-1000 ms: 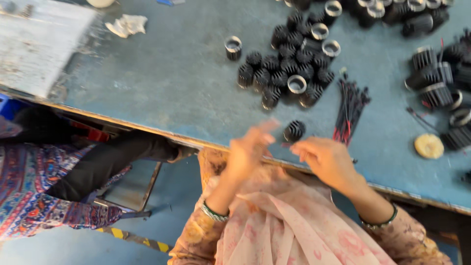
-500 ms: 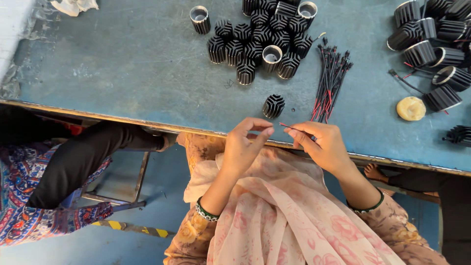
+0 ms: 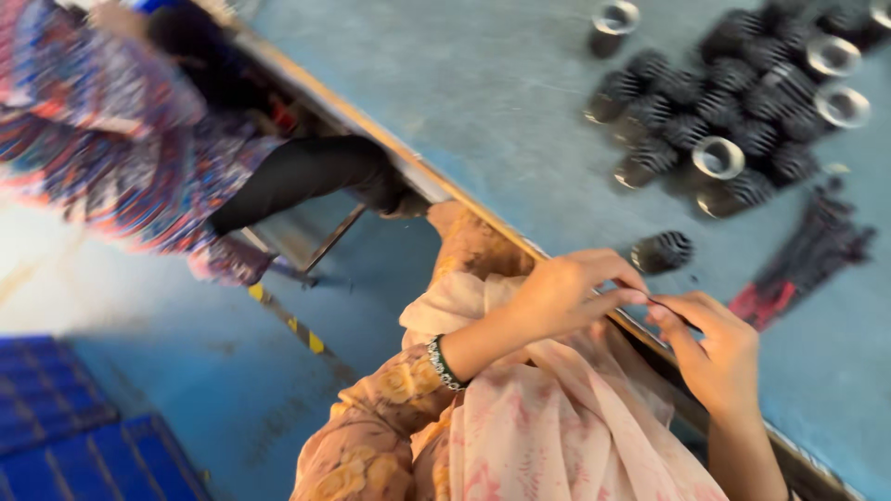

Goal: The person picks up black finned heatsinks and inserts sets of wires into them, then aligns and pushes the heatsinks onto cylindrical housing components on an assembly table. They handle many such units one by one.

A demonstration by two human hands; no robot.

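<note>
Blue-grey tabletop [image 3: 520,102] fills the upper right of the head view, its wooden edge [image 3: 371,139] running on a slant from upper left to lower right. The left hand [image 3: 566,292] and right hand [image 3: 715,353] meet just over that edge, in front of the person's pink patterned lap cloth [image 3: 557,436]. Both hands pinch the ends of a thin dark wire [image 3: 664,303] that spans the small gap between them: the left thumb and forefinger are closed tight on one end, the other fingers curled in; the right forefinger and thumb are closed on the other end, the rest of that hand loosely bent. The wire is blurred and very fine, so its length past the fingertips cannot be told. A beaded bangle [image 3: 444,362] sits on the left wrist.

On the table just beyond the hands lies one black ribbed coil [image 3: 662,250], apart from the others. Farther up stands a cluster of like coils [image 3: 724,121], some showing pale metal rings on top, and one more coil [image 3: 611,23] stands alone near the top. A bundle of dark wires [image 3: 807,260] with red ends lies to the right of the single coil, near the right hand.

At the upper left another person in a bright patterned garment [image 3: 102,139] sits at the table edge, a black sleeve [image 3: 306,176] reaching towards it. Blue crates [image 3: 83,436] stand on the floor at lower left.
</note>
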